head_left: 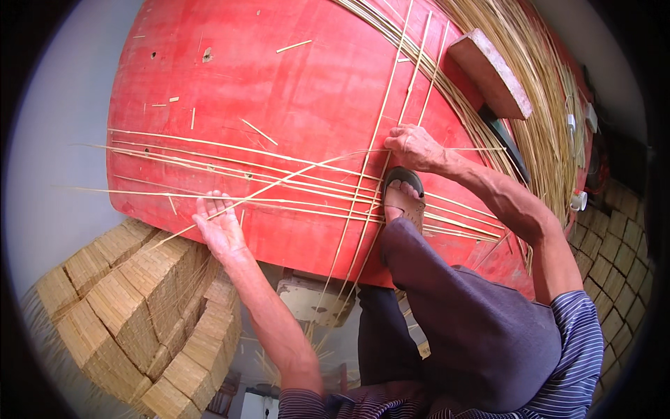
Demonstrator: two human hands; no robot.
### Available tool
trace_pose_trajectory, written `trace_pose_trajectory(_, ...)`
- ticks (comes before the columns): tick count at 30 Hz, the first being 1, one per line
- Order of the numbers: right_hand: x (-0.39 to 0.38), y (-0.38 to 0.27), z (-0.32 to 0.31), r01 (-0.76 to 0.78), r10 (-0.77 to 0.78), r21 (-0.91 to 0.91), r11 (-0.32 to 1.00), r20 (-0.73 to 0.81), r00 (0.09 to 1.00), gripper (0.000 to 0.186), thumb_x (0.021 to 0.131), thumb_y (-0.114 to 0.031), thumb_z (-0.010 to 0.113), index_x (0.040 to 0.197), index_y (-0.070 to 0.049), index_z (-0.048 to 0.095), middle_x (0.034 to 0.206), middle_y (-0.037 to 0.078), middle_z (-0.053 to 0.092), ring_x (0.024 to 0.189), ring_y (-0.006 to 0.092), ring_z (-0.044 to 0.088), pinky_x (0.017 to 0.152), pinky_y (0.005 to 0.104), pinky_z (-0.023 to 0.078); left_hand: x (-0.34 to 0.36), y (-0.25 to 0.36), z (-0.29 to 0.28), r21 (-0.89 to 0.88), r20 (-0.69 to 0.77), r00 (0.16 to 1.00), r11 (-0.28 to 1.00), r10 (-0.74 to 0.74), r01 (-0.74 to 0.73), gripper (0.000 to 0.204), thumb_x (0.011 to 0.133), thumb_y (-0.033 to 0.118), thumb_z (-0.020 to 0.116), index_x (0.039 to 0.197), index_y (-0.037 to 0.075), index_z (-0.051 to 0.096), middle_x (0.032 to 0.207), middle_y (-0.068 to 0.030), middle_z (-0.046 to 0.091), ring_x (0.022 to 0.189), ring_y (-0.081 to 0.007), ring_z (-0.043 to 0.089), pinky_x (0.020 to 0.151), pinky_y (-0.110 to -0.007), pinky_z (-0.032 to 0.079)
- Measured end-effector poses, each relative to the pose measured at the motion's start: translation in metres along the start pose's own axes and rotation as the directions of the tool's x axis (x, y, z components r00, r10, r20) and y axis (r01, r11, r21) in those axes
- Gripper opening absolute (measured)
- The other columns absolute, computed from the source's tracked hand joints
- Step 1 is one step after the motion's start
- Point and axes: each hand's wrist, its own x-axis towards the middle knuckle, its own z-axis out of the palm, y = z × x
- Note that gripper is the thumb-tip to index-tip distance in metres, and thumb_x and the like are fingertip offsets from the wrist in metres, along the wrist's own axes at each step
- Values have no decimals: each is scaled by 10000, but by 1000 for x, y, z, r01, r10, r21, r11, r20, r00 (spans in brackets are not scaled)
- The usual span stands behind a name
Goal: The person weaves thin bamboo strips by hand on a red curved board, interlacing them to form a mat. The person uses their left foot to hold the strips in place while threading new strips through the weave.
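Thin strip [279, 182] spanning left hand to right hand

Lies across left hand [220, 222], tip poking out beyond; rises to right hand [405, 144], apparently passing through. Left: opened out, palm up, not clamped. Right: closed, seemingly pinching the strip. Probably very light, springy, stiff lengthwise, perhaps a bit slick; likely to split if kinked sharply. Best pinched between thumb and fingertips, near either end. Just below right hand: sandal [413, 209] on laid strips [188, 140], over red tabletop [279, 91].
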Motion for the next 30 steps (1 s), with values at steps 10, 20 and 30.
trace_pose_trajectory(10, 14, -34, -43, -32, 70, 152, 988, -250, 966, 156, 867, -140, 613, 772, -26, 567, 713, 160, 593, 702, 414, 600, 586, 502, 460, -22, -42, 33, 345, 40, 962, 907, -271, 241, 366, 1006, 308, 557, 1252, 39, 529, 1252, -221, 590, 1190, -362, 569, 1045, -530, 446)
trace_pose_trajectory(20, 124, -36, -46, 40, -57, -132, 990, -134, 989, 55, 728, -87, 588, 686, -57, 607, 680, 182, 621, 668, 382, 651, 521, 483, 481, -47, -33, 40, 157, -29, 984, 972, -175, 177, 500, 1008, 423, 512, 1261, -7, 486, 1304, -258, 533, 1200, -391, 543, 1063, -539, 428)
trace_pose_trajectory(30, 161, -39, -23, 303, -317, -119, 946, -130, 939, 37, 666, -115, 634, 703, -115, 631, 801, 83, 630, 882, 325, 657, 805, 572, 480, -106, -63, 7, -31, -323, 944, 997, -72, 66, 537, 999, 382, 541, 1393, 56, 377, 1502, -248, 335, 1323, -400, 427, 1151, -540, 324)
